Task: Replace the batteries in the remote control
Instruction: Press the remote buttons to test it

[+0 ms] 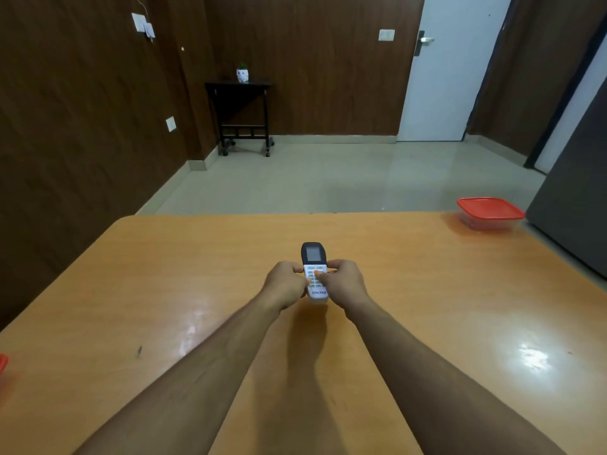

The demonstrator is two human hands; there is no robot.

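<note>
A white remote control [314, 257] with a dark top and small screen is held face up, just above the middle of the orange table [164, 274]. My left hand [285, 285] grips its left side. Its right side is held by my right hand [345, 283], whose thumb rests on the buttons. The lower end of the remote shows a printed brand name between my hands. Its back and battery cover are hidden. No batteries are in view.
A clear container with a red lid [490, 212] sits at the table's far right corner. Another red-lidded item [2, 362] peeks in at the left edge. A grey cabinet [578, 208] stands to the right of the table.
</note>
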